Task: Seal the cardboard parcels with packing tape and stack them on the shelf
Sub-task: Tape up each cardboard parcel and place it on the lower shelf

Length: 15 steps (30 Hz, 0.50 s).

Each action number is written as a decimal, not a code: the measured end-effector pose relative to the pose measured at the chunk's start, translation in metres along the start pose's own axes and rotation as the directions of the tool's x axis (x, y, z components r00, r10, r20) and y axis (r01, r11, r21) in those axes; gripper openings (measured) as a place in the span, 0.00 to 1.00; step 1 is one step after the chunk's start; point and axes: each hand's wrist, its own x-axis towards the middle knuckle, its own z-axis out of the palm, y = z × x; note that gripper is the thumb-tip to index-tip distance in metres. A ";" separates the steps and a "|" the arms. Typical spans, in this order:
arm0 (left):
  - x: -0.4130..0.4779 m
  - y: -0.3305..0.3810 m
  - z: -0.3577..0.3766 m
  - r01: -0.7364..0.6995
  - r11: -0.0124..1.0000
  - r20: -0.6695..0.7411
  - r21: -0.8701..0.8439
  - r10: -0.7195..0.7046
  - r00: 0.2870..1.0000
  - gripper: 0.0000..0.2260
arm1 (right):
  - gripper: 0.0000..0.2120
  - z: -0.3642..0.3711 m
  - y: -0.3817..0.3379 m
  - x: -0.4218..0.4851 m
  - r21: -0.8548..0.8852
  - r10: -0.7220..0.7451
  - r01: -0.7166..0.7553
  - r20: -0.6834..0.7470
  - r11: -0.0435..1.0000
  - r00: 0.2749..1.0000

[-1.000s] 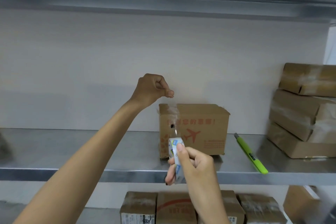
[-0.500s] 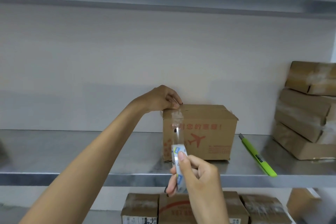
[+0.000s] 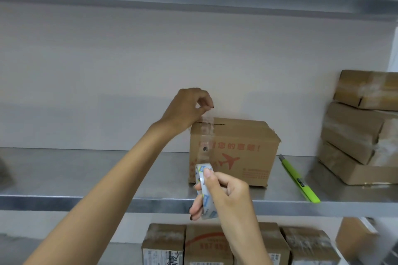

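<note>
A clear strip of tape (image 3: pixel 205 142) seems to be pinched, though the film is faint, by thumb and forefinger of the left hand (image 3: pixel 189 107) above the top corner of the box (image 3: pixel 237 153) set on the shelf (image 3: pixel 86 174). It is drawn taut down the box front by the roll (image 3: pixel 203 191) gripped in the right hand (image 3: pixel 228 196), for a flat seal; a green knife (image 3: pixel 299 178) is placed nearby for cutting.

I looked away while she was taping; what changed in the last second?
The left hand dropped to press the tape strip onto the cardboard box at its top left edge, then lifted slightly, fingertips pinched, apparently still on the strip's end. Unchanged: the right hand grips the tape roll before the box front; box and green utility knife stay on the shelf.
</note>
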 end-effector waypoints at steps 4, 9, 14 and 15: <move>-0.013 0.015 -0.019 -0.097 0.988 0.170 0.123 0.075 0.983 0.05 | 0.18 0.001 -0.001 0.002 0.028 -0.001 0.001 -0.008 1.000 1.000; -0.025 0.005 -0.019 -0.009 0.999 0.259 0.049 -0.004 0.966 0.08 | 0.18 0.000 0.001 0.003 0.050 -0.007 0.007 -0.016 0.999 1.000; -0.039 -0.005 -0.021 0.105 0.992 0.375 -0.063 -0.074 0.924 0.14 | 0.18 -0.003 0.007 0.002 0.079 -0.034 0.037 -0.036 0.996 0.999; -0.042 -0.007 -0.022 0.138 0.986 0.403 -0.093 -0.090 0.911 0.16 | 0.17 -0.003 0.008 0.001 0.077 -0.043 0.045 -0.029 0.996 0.999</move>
